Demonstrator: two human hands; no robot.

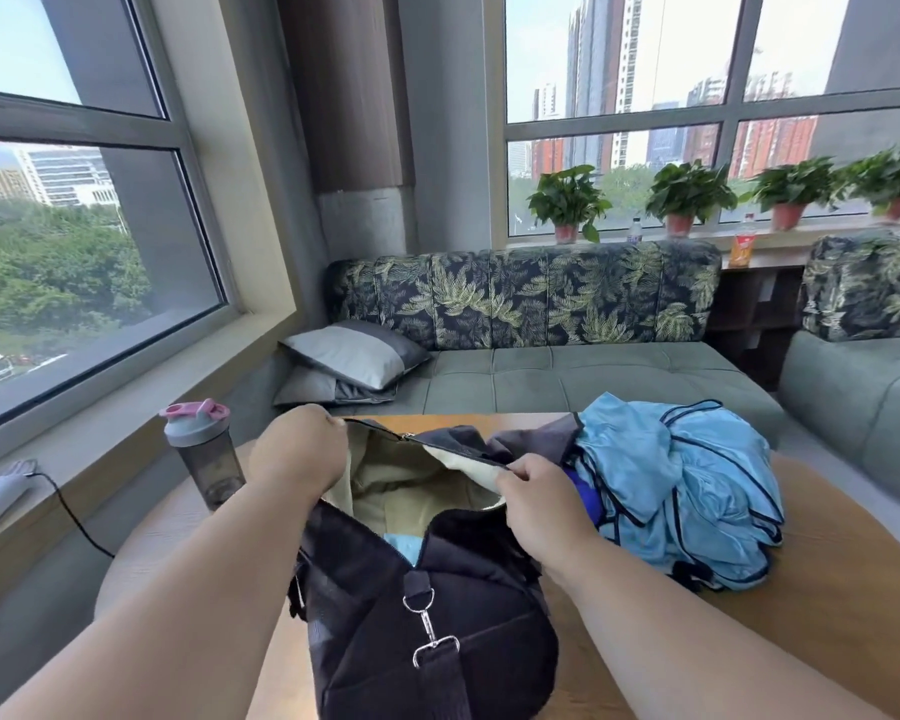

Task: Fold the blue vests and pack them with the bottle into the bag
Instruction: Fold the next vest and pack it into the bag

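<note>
A black bag (427, 615) lies on the round wooden table (827, 605), its long axis running from the near edge toward the far edge, its strap clip end nearest the person and its unzipped mouth facing up and away. Both hands hold that mouth apart: the left hand (297, 449) has its fingers curled round the left rim of the opening, and the right hand (536, 498) pinches the right rim by the zipper edge, so the cream lining (411, 491) shows between them. A scrap of light blue cloth (404, 545) is visible deep inside the bag. Just right of the bag, touching its side, the blue vests (681, 491) sit in 1 crumpled, unfolded heap toward the table's right edge, dark piping running across them. The bottle (201, 454), smoky grey with a pink-and-grey lid, stands upright near the table's far left edge, close beside the left forearm and apart from the bag. Beyond the table's far edge are a leaf-print sofa (526, 298) with 2 grey cushions (349, 356), and 4 potted plants (687, 194) on the window sill.
</note>
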